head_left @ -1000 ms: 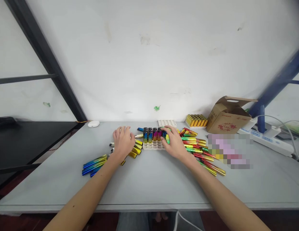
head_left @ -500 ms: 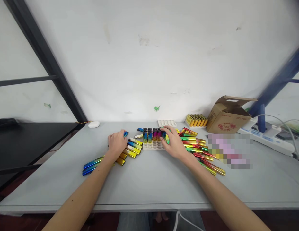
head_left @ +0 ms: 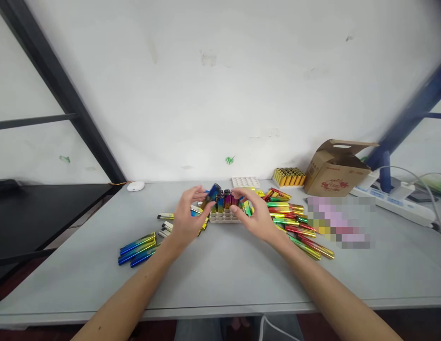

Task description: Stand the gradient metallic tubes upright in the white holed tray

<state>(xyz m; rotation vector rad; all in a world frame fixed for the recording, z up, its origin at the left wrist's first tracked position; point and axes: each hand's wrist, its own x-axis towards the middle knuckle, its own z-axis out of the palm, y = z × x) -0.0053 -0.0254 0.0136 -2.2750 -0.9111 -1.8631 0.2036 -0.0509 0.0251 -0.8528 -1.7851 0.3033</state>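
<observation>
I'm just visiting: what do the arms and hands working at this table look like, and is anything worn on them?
They are a person's. The left hand and right hand are ungloved, with no ring visible. The left forearm and right forearm are bare, with no sleeve, watch or bracelet in view. A small spot marks the left forearm.

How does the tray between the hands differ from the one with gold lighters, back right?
Fill: the near tray has bare cells along its front; the back tray looks packed.
Color: the near tray holds blue and magenta lighters; the back tray, gold lighters.
Place: the near tray sits between the left hand and the right hand; the back tray, beside the cardboard box.
Shared: both are pale, with lighters standing upright.
</observation>
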